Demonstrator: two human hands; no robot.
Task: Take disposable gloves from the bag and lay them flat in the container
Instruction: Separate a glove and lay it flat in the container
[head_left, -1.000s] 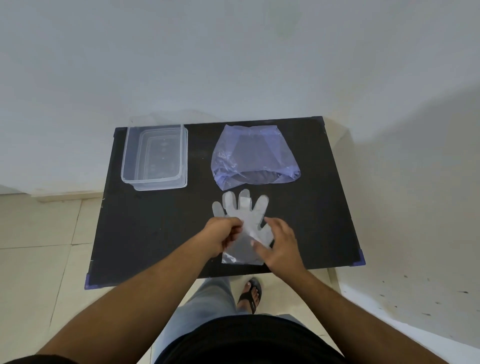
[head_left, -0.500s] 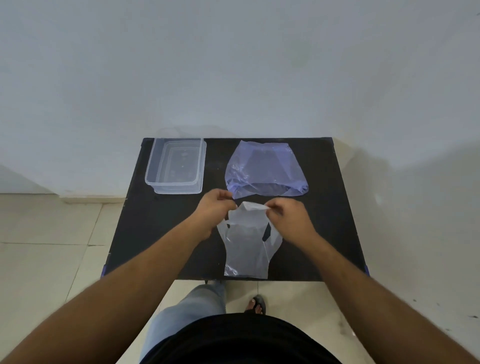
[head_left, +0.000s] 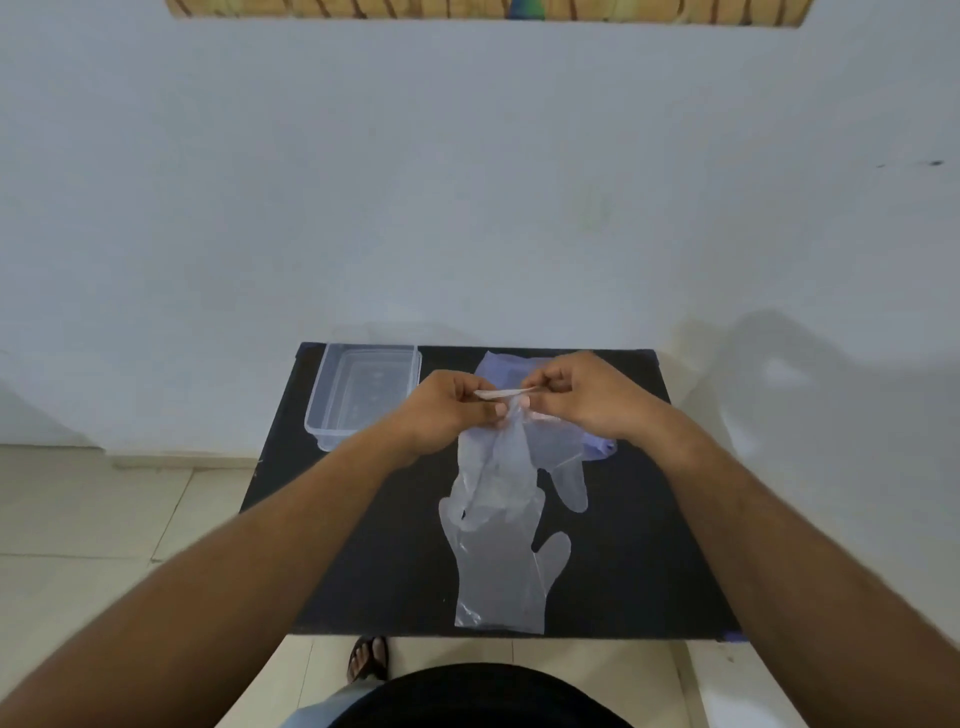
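Head view: our left hand (head_left: 449, 410) and right hand (head_left: 582, 400) pinch the glove (head_left: 498, 467) cuff, letting it hang to unfold; another glove (head_left: 501, 577) lies on the table (head_left: 363, 545); container (head_left: 363, 389) waits far-left.

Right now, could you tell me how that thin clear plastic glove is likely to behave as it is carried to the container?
The thin clear plastic glove hangs limp from both hands' grip, so it is probably floppy and very light. Its film looks crinkled and folded, so it will likely need smoothing to lie flat in the clear rectangular plastic container.
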